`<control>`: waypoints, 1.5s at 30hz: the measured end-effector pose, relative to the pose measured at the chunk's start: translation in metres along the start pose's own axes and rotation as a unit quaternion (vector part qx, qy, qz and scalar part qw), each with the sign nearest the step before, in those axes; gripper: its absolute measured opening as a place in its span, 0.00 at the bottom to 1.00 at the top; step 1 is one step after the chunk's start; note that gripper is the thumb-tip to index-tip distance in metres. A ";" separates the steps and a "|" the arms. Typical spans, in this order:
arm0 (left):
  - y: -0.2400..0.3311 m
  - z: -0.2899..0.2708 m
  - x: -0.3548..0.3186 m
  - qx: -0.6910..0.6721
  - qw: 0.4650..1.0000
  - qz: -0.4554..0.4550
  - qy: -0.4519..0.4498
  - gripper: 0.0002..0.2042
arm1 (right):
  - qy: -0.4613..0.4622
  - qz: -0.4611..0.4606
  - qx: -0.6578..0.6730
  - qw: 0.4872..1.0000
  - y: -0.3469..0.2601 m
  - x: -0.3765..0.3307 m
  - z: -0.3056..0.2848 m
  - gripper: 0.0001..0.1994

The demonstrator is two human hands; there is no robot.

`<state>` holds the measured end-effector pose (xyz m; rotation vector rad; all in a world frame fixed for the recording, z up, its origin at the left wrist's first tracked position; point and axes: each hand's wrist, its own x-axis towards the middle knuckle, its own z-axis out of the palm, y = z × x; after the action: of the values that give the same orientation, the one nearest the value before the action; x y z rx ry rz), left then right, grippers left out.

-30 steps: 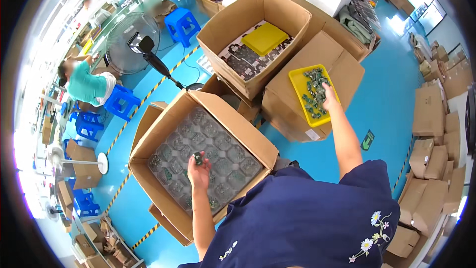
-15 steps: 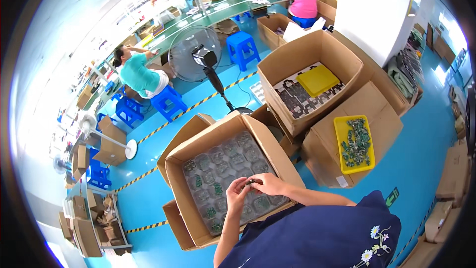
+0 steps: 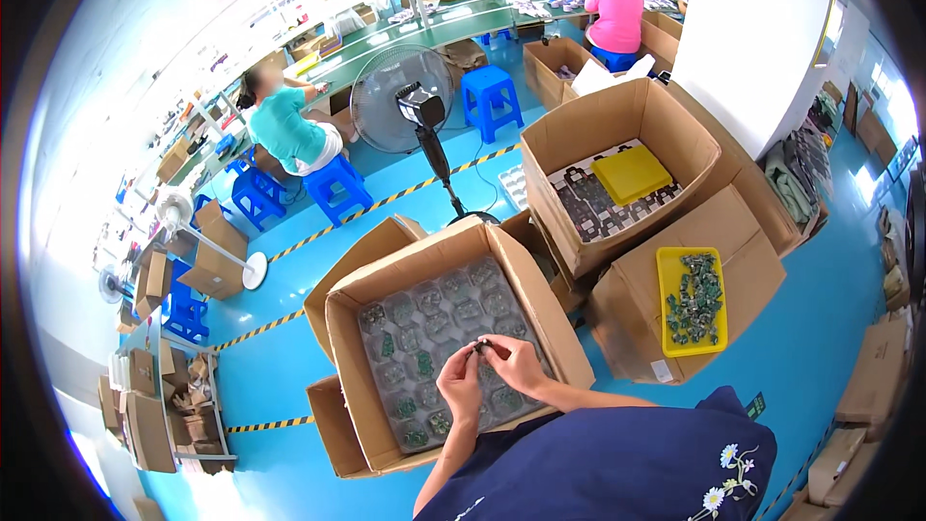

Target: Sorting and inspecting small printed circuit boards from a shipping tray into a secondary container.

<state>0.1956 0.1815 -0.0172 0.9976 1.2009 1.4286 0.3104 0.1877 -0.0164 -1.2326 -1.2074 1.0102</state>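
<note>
Both my hands are raised together over an open cardboard box (image 3: 542, 314). Between the fingertips of my left hand (image 3: 461, 381) and my right hand (image 3: 517, 365) is a small dark part (image 3: 480, 346), mostly covered by the fingers, so its exact kind does not show. Each hand is closed in a pinch on it. Beneath them in the box lies a clear plastic tray (image 3: 446, 336) with round pockets. Several pockets hold small green pieces (image 3: 424, 363) that look like circuit boards. To the right, a shallow yellow tray (image 3: 665, 314) carries a heap of small green-and-metal boards (image 3: 696, 301).
The yellow tray rests on a closed carton (image 3: 627, 304). Behind it, a taller open carton (image 3: 699, 150) contains a yellow lid-like tray (image 3: 632, 174). A black standing fan (image 3: 422, 106), blue stools (image 3: 492, 101) and two seated people at a long green bench (image 3: 453, 29) are farther off.
The whole view has shifted slightly, with the background lower and farther right. My hands stay together on the small part, the right hand's fingers now turned more upward.
</note>
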 end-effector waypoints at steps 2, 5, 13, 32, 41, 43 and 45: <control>0.005 0.007 -0.005 0.045 0.997 0.026 0.051 0.08 | 0.008 0.057 0.038 0.998 0.003 -0.004 0.007 0.10; -0.002 0.013 -0.002 -0.047 0.981 -0.079 0.171 0.07 | 0.078 -0.129 -0.122 0.981 -0.005 0.001 0.008 0.09; 0.021 0.023 -0.026 0.077 0.990 0.107 -0.041 0.08 | -0.092 0.341 0.592 0.724 0.010 0.001 -0.024 0.12; -0.041 -0.172 0.148 0.597 0.777 -0.172 0.103 0.23 | -0.034 0.503 0.433 0.747 0.038 -0.002 -0.025 0.08; -0.027 -0.167 0.127 0.535 0.834 0.095 0.093 0.08 | -0.071 0.419 0.273 0.863 0.035 -0.012 -0.029 0.07; -0.009 -0.146 0.105 0.403 0.913 0.047 0.043 0.10 | -0.123 0.362 0.192 0.904 0.032 -0.012 -0.029 0.09; -0.010 -0.130 0.080 0.304 0.948 -0.005 -0.091 0.10 | -0.166 0.337 0.161 0.913 0.019 -0.013 -0.024 0.13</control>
<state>0.0571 0.2371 -0.0501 1.5004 1.5382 0.9350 0.3341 0.1740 -0.0358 -1.2614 -0.8042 1.9128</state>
